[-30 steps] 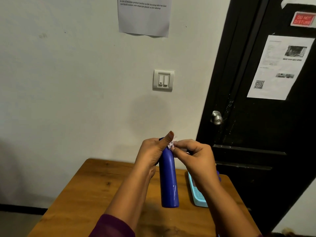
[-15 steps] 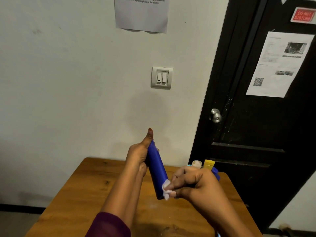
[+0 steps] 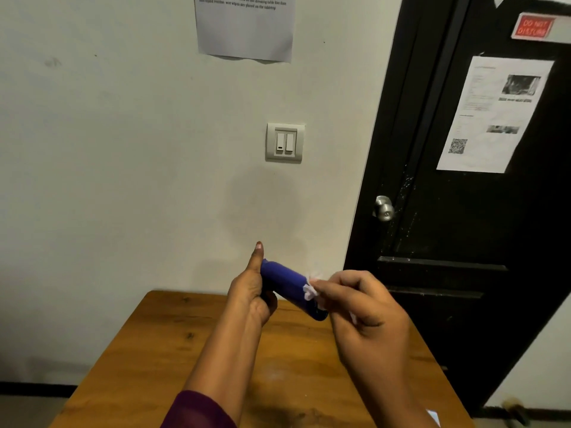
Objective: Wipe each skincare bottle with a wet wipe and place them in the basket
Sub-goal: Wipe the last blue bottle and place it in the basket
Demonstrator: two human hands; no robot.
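Now the blue bottle (image 3: pixel 285 282) lies far flatter than half a second ago. It slants from upper left down to lower right in the air above the wooden table (image 3: pixel 185 350), where before it stood steeply and a second ago was nearly upright. The left hand (image 3: pixel 251 293) holds its upper end, the grip curled round the body with the thumb sticking straight up beside it, much as in the earlier frames.

The right hand (image 3: pixel 367 319) has risen from the level of the table edge, and its grip pinches the white wet wipe (image 3: pixel 310 290) between fingertips and thumb. The wipe touches the bottle's upper side close to its lower end; a second ago it was at the top.

The yellow and white caps seen behind the right hand half a second ago are now hidden by it, and so is the basket. A purple sleeve (image 3: pixel 197 409) covers the left forearm at the bottom edge.

Behind are a light switch (image 3: pixel 285 143) on the wall and a black door (image 3: pixel 463 230) with a metal knob (image 3: pixel 383 208).
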